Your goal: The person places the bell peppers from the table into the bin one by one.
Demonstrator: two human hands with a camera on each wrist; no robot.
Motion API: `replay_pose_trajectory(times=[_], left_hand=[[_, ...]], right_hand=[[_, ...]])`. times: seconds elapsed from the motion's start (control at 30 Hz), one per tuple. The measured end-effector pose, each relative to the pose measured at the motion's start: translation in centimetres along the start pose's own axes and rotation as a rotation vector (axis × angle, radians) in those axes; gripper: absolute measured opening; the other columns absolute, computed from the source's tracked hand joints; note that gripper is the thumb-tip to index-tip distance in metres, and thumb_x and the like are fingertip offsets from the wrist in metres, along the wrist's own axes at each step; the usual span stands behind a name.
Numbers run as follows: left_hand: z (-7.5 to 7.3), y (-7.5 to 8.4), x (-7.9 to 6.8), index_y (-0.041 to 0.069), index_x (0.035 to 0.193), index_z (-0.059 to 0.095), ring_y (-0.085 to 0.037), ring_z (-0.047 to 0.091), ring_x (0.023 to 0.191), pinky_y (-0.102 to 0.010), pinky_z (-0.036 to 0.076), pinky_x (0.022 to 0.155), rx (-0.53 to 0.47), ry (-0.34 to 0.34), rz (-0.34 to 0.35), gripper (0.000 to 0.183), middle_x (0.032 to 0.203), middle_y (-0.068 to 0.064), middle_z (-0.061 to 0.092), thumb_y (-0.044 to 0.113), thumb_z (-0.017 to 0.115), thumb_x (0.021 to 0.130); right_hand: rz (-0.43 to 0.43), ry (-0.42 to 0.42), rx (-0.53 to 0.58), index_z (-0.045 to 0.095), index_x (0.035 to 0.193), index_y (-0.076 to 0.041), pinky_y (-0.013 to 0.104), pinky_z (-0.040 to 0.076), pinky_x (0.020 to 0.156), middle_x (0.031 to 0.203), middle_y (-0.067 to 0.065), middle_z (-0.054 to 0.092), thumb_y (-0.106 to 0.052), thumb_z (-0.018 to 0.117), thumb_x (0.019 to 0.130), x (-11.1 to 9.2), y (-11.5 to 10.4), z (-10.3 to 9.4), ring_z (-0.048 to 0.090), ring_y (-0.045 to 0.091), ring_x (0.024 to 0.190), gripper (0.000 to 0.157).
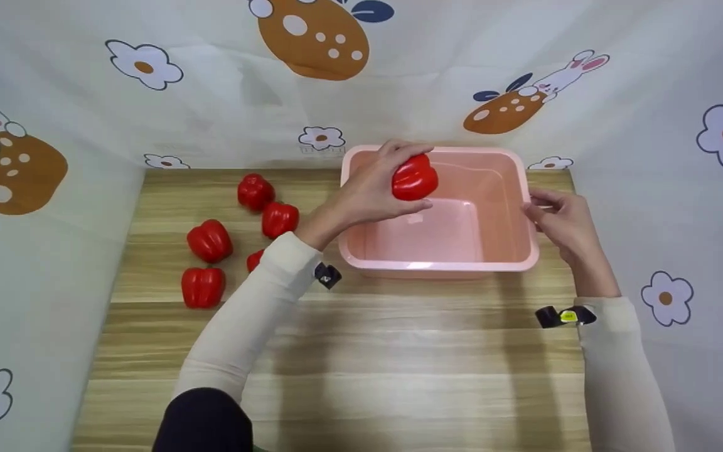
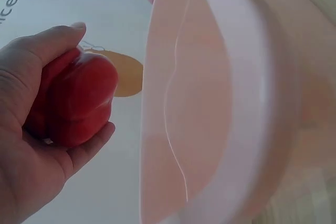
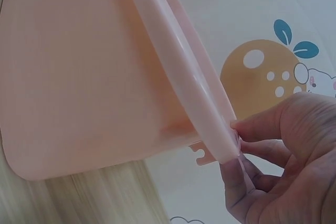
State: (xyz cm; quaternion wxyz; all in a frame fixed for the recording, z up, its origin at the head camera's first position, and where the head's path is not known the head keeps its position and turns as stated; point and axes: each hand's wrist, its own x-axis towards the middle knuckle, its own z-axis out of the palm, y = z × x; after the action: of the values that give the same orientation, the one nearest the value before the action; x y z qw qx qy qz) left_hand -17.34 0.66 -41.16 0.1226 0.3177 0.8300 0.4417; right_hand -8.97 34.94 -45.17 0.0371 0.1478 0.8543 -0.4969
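My left hand point(image 1: 371, 188) grips a red bell pepper point(image 1: 415, 178) above the left part of a pink plastic basin point(image 1: 437, 266). In the left wrist view the thumb and fingers wrap around the pepper point(image 2: 79, 95), beside the basin's rim point(image 2: 252, 87). At the basin's right end, my right hand point(image 1: 565, 220) pinches the rim between thumb and fingers. The right wrist view shows this hold on the rim point(image 3: 194, 93) close up, with the fingers partly under it. No pepper shows on the basin's visible floor point(image 1: 424, 232).
Several red bell peppers lie left of the basin on the wood-grain table point(image 1: 399, 358), among them one pepper point(image 1: 209, 241) at the left and another point(image 1: 255, 192) toward the back. The left forearm partly covers one pepper point(image 1: 255, 259). A printed cloth point(image 1: 223, 100) stands around the table.
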Motion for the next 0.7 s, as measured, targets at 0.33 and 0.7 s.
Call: replay_pose_trajectory(times=[0.33, 0.7], left_hand=[[-0.1, 0.7, 0.6, 0.028, 0.156, 0.048, -0.019, 0.054, 0.135, -0.033, 0.060, 0.102, 0.148, -0.119, -0.010, 0.079, 0.150, 0.000, 0.049, 0.024, 0.085, 0.086], [0.2, 1.5, 1.1, 0.033, 0.157, 0.047, -0.017, 0.051, 0.140, -0.034, 0.058, 0.106, 0.243, -0.158, 0.018, 0.078, 0.154, 0.002, 0.047, 0.039, 0.084, 0.089]], right_hand=[[0.008, -0.016, 0.000, 0.059, 0.147, 0.001, 0.019, 0.063, 0.074, 0.125, 0.025, 0.066, -0.011, 0.066, 0.102, 0.1, -0.1, 0.1, 0.069, 0.000, 0.083, 0.047], [0.005, -0.020, 0.033, 0.059, 0.146, 0.003, 0.019, 0.063, 0.074, 0.104, 0.000, 0.067, -0.008, 0.066, 0.101, -0.1, -0.2, -0.1, 0.070, -0.001, 0.082, 0.046]])
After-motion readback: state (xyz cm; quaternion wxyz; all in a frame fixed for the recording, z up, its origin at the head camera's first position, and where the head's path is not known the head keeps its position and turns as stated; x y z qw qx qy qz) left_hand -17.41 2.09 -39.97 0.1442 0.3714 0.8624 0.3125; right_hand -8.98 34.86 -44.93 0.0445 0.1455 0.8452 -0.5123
